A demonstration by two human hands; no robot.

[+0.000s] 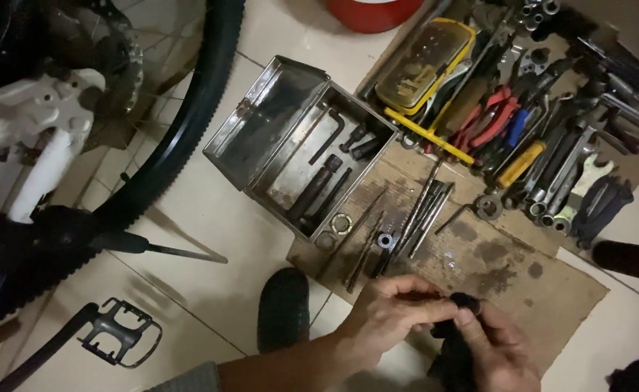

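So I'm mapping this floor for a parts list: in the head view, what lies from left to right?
Bike pedal → bicycle tyre → open metal box → loose rods and bits → pile of pliers and wrenches.

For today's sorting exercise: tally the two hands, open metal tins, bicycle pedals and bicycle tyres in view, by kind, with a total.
Bare hands: 2, left hand, right hand
Open rectangular steel tin: 1
Black metal bicycle pedal: 1
Black knobbly rubber bicycle tyre: 1
Total: 5
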